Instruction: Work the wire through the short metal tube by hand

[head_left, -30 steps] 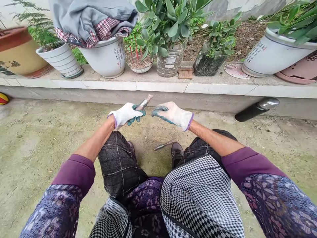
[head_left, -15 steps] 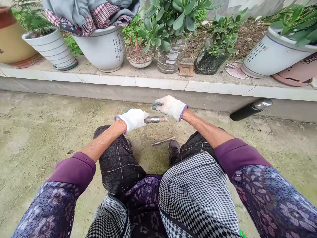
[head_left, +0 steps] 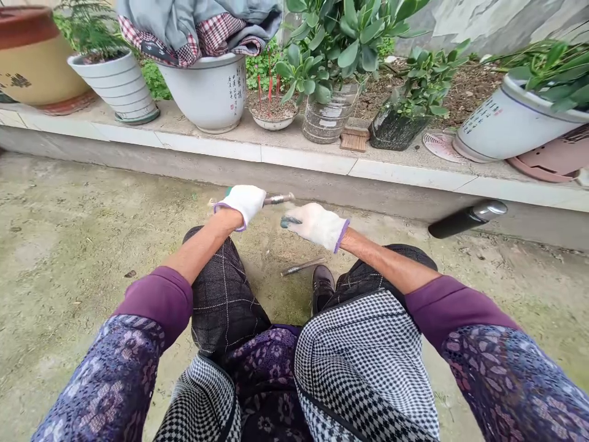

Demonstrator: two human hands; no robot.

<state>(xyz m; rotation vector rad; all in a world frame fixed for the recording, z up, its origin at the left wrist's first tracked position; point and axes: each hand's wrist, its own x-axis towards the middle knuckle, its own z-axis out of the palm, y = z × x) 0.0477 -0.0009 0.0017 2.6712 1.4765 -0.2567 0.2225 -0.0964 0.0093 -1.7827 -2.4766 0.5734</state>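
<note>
Stick [head_left: 280, 199] with shiny wrapping near one end sits in the gloved left hand [head_left: 243, 201], above the ground in front of the knees. Left fingers look wrapped round it, mostly hidden under the back of the hand. Right hand [head_left: 316, 224], gloved, near the wrapped end, not touching; fingers bent inward, can't tell if pressed together or pinching anything. Handling, my guess: light, stiff, not fragile, slicker on the wrapping; best hold is the bare shaft, where coated palms should grip. Similar rod [head_left: 300, 267] lies on the ground by the shoe [head_left: 323, 283]. Containers on ledge: striped white pot [head_left: 115, 86] with ferny plant; white pot [head_left: 205, 95] topped by bundled cloth [head_left: 168, 27], contents hidden; shallow bowl [head_left: 275, 123] with soil-like fill and upright red sticks; clear plastic tub [head_left: 322, 121] and dark tub [head_left: 394, 130], leafy plants; tilted white pot [head_left: 494, 120], long leaves. Black flask [head_left: 453, 223] leans below, contents unseen.
</note>
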